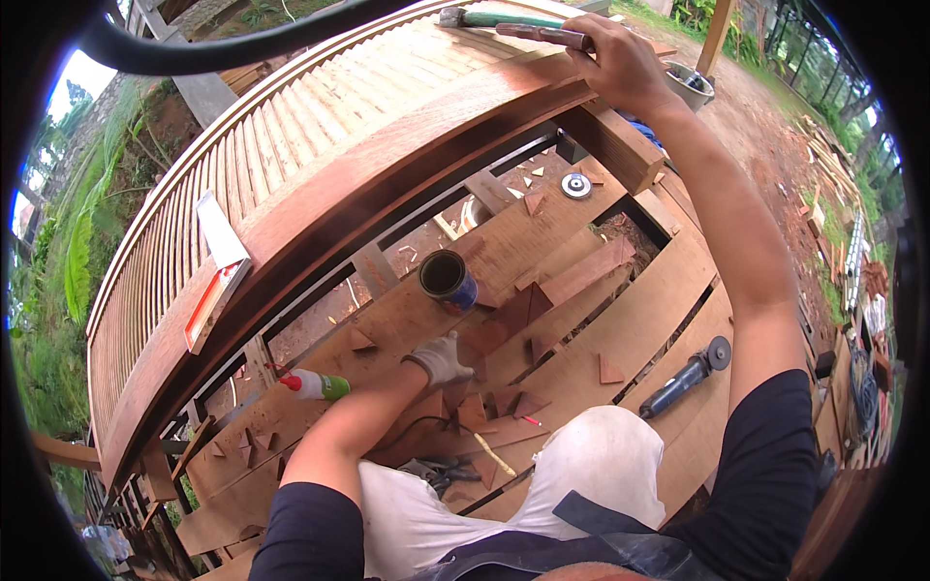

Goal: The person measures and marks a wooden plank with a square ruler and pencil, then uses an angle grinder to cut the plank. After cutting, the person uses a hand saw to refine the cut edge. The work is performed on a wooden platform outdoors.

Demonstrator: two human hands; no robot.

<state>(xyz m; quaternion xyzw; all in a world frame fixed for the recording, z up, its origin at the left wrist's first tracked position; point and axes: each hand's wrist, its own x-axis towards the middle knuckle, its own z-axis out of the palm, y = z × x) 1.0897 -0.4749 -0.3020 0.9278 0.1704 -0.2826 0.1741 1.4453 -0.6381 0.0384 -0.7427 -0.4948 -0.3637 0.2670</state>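
Note:
My left hand (442, 360), in a pale work glove, is low in front of me at the near end of a dark reddish mitred wooden piece (506, 324), its thumb and fingers closed about that end. My right hand (620, 63), bare, reaches far forward over the bench's top edge. Its fingers wrap round the end of a tool with a brown handle (544, 36), whose working end I cannot make out. Beside that lies a hammer (484, 18) with a green handle. A bluish can (449, 281) stands just beyond the left hand.
A slatted wooden panel (300, 121) with a thick beam spans the far side. On the plank platform lie an angle grinder (686, 380), a disc (575, 185), a glue bottle (315, 384) and several wood offcuts (610, 368). A red and white box (217, 300) lies on the beam.

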